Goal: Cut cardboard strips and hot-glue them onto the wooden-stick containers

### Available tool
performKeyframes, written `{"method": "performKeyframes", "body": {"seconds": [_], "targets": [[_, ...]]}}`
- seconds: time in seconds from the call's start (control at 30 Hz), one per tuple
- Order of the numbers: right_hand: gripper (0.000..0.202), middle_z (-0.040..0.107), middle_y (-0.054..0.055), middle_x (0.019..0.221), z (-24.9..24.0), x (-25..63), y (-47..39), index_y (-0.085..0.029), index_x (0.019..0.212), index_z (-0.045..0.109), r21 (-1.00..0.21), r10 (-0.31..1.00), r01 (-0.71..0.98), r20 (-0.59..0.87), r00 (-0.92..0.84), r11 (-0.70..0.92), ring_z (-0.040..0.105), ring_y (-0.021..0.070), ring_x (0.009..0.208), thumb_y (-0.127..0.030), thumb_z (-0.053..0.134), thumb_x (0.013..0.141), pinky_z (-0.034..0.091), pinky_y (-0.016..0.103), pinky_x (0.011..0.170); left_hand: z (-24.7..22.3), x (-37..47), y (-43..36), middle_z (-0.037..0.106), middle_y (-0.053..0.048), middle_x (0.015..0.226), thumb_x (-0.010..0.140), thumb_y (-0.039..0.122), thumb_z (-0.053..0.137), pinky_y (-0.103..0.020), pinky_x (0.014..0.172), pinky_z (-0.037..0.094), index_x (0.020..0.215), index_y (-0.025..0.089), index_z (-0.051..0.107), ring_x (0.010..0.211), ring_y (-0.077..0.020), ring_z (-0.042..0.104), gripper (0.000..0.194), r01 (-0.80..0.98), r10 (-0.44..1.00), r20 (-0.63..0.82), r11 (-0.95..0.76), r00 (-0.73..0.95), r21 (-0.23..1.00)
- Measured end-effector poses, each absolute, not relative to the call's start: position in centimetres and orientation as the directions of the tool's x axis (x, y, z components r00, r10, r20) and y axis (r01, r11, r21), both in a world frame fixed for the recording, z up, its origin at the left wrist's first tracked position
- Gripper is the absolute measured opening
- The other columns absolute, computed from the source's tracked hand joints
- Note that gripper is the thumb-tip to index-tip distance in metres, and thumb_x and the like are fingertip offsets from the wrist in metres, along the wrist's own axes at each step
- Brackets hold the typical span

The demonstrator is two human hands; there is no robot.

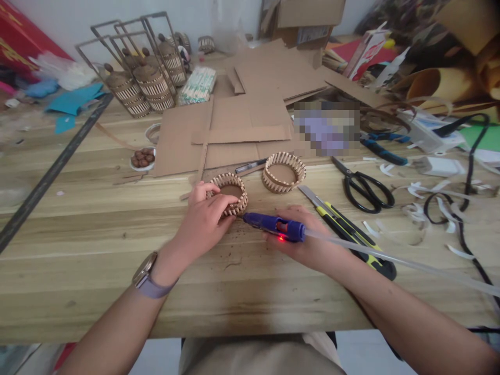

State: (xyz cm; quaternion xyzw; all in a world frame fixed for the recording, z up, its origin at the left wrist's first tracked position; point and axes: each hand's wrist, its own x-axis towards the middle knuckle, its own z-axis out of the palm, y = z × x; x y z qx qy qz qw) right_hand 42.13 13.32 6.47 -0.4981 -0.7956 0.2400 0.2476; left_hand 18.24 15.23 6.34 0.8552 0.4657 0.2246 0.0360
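My left hand [207,216] grips the near left rim of a small round basket [242,197] made of short wooden sticks on a cardboard base. Wrapped around a blue hot glue gun [269,225] is my right hand [302,242], its fingers partly hidden behind the tool. The gun's nozzle points left and reaches the lower side of the basket, close to my left fingertips. A red light glows on the gun, and a long clear glue stick [375,252] runs out of its back. A second round stick basket [284,174] stands to the right, apart from both hands.
A yellow-black utility knife [347,229] and black scissors [367,190] lie right of my right hand. Cardboard sheets [242,117] spread behind the baskets. A small dish of brown nuts [142,158] and several handled stick lanterns [154,86] stand left. A black cable [464,224] winds along the right.
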Motion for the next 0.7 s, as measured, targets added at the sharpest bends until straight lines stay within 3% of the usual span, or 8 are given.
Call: {"method": "performKeyframes", "body": {"seconds": [0.17, 0.7], "targets": [[0.021, 0.061, 0.0, 0.061, 7.11, 42.25, 13.33, -0.025, 0.063, 0.054, -0.629, 0.903, 0.664, 0.158, -0.4, 0.405, 0.061, 0.0196, 0.063, -0.028, 0.069, 0.077, 0.052, 0.035, 0.072, 6.59, 18.01, 15.23, 0.066, -0.009, 0.101, 0.088, 0.019, 0.07, -0.048, 0.1, 0.046, 0.11, 0.021, 0.067, 0.111, -0.0276, 0.051, 0.022, 0.772, 0.81, 0.366, -0.566, 0.457, 0.289], [0.022, 0.061, 0.0, 0.062, 7.49, 42.49, 13.29, -0.024, 0.064, 0.053, -0.646, 0.913, 0.676, 0.083, -0.4, 0.355, 0.059, 0.0182, 0.062, -0.03, 0.067, 0.081, 0.046, 0.032, 0.064, 6.71, 17.7, 15.09, 0.06, -0.01, 0.106, 0.087, 0.022, 0.072, -0.048, 0.098, 0.049, 0.113, 0.02, 0.066, 0.117, -0.0289, 0.049, 0.026, 0.772, 0.835, 0.337, -0.538, 0.435, 0.338]]}}
